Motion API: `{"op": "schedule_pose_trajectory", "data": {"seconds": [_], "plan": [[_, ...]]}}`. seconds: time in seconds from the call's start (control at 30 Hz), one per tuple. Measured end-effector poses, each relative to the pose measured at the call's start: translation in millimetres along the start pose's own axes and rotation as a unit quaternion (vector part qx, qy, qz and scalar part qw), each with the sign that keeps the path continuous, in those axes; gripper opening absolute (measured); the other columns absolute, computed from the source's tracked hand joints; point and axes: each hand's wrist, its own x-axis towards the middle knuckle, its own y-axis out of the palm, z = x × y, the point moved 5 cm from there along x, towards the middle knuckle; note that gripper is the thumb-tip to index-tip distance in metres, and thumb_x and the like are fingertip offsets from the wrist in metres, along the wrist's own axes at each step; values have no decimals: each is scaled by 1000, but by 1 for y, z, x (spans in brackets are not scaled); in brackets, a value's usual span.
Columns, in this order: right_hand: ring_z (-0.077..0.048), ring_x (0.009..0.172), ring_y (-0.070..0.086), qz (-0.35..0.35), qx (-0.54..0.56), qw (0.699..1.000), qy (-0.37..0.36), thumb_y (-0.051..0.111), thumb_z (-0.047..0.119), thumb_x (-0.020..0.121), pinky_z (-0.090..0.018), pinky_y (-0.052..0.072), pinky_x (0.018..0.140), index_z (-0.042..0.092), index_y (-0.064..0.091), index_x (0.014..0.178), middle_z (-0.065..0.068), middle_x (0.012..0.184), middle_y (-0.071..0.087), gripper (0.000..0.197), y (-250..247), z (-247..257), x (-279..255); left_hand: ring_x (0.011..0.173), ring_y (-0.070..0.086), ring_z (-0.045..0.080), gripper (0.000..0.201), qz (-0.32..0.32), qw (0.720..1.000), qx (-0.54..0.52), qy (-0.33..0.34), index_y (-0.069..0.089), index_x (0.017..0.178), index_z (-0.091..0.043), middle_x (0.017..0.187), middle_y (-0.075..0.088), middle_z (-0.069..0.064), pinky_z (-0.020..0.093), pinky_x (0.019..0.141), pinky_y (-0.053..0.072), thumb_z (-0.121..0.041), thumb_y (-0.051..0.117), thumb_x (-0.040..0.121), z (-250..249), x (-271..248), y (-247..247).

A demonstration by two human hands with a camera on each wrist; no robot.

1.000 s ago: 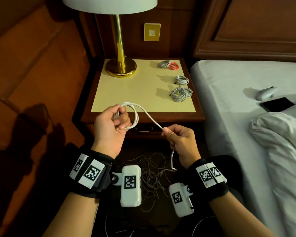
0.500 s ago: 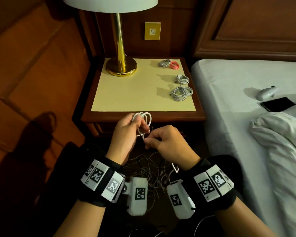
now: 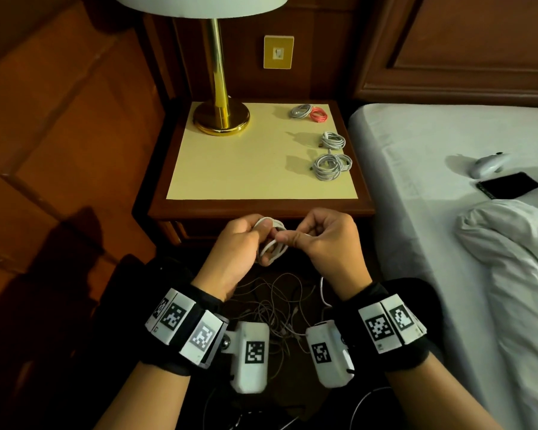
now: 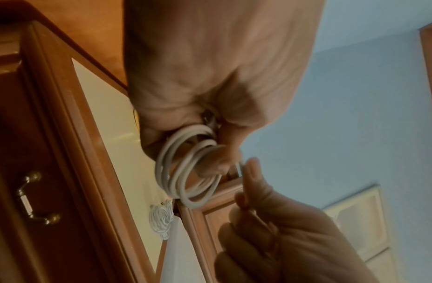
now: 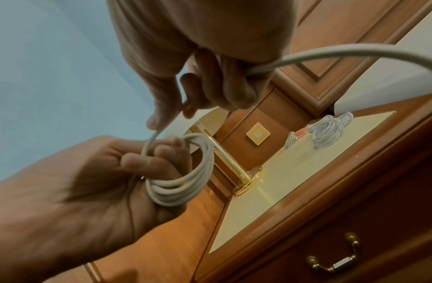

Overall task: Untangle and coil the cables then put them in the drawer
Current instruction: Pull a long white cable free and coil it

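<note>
A white cable (image 3: 272,245) is wound into a small coil (image 4: 185,172) of several loops (image 5: 183,183). My left hand (image 3: 239,243) grips this coil with curled fingers, just in front of the nightstand's edge. My right hand (image 3: 320,240) pinches the cable's free run right beside the coil, and the tail (image 5: 331,53) passes through that hand and hangs down. A tangle of thin cables (image 3: 277,308) lies on the dark floor below my wrists. The drawer (image 5: 355,249) under the tabletop is closed, its brass handle (image 4: 33,199) showing.
On the nightstand (image 3: 261,206) lie coiled cables: a grey and a red one (image 3: 309,112) at the back, two white bundles (image 3: 331,161) nearer. A brass lamp (image 3: 221,116) stands back left. The bed (image 3: 448,212) on the right carries a phone (image 3: 508,185) and a white device (image 3: 488,164).
My right hand has come in from the right to meet the left, and the long open loop has closed into a tight coil of several turns. Both hands dropped slightly.
</note>
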Motion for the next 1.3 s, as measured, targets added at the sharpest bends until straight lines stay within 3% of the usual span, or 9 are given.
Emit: {"op": "schedule_pose_trajectory", "data": {"seconds": [0.2, 0.37, 0.47, 0.6, 0.7, 0.8, 0.93, 1.1, 1.3], "plan": [[-3, 40, 34, 0, -44, 999, 0, 91, 22, 59, -22, 30, 43, 19, 46, 48, 10, 42, 43, 46, 3, -6, 6, 46, 30, 6, 39, 59, 990, -128, -31, 60, 67, -12, 54, 42, -1, 17, 40, 20, -8, 40, 100, 4, -4, 10], [-6, 44, 36, 18, 67, 998, 9, 81, 12, 73, -21, 30, 45, 9, 55, 60, 0, 49, 46, 29, 8, -16, 1, 38, 30, -1, 29, -8, 980, -193, -53, 57, 74, -1, 51, 52, -6, 11, 36, 18, -5, 41, 98, 6, 0, -4], [-5, 42, 40, 32, 110, 993, 35, 72, 3, 79, -16, 34, 44, 7, 61, 67, 4, 48, 49, 17, -3, -30, -6, 34, 27, 0, 30, -53, 951, -294, -81, 54, 71, -2, 45, 44, -6, 13, 40, 16, -10, 43, 98, 12, 4, -25], [-8, 42, 38, 28, 132, 988, 72, 67, 1, 83, -17, 30, 41, 6, 63, 70, -7, 51, 45, 15, -17, -53, -14, 32, 22, 4, 36, -96, 898, -411, -122, 56, 67, -6, 45, 29, -7, 12, 42, 25, -17, 43, 99, 23, 2, -47], [-8, 43, 39, 3, 100, 991, 94, 66, 2, 85, -18, 31, 42, 7, 63, 71, -3, 50, 47, 15, -22, -63, -15, 34, 24, 4, 29, -142, 873, -456, -98, 51, 72, -9, 48, 32, -7, 16, 53, 22, -18, 43, 98, 24, 3, -53], [-6, 43, 40, -23, 55, 993, 105, 69, 5, 84, -19, 33, 44, 6, 64, 68, 3, 48, 47, 16, -23, -64, -13, 39, 27, 5, 27, -178, 854, -488, -44, 47, 69, -11, 60, 38, -2, 14, 42, 23, -17, 45, 95, 15, 5, -54], [-2, 40, 39, 5, -70, 993, 93, 75, 12, 80, -14, 31, 42, 15, 61, 61, 8, 48, 47, 24, -5, -53, -20, 41, 28, 4, 29, -191, 889, -417, -9, 45, 67, -15, 58, 35, -5, 14, 40, 24, -12, 48, 96, 3, 5, -43], [-3, 45, 43, 13, -100, 993, 61, 76, 16, 80, -18, 37, 47, 13, 63, 63, 5, 52, 51, 21, 8, -44, -32, 44, 26, 5, 31, -186, 950, -251, 8, 46, 67, -16, 49, 33, -10, 16, 45, 24, -15, 50, 98, 4, 7, -33], [-3, 46, 45, 102, -57, 993, 25, 76, 13, 79, -19, 37, 50, 8, 66, 66, 10, 50, 52, 18, 19, -29, -31, 49, 47, 13, 24, -85, 995, -55, 24, 58, 78, 1, 53, 48, -2, 29, 59, 43, -15, 54, 96, 22, 11, -11]]}}
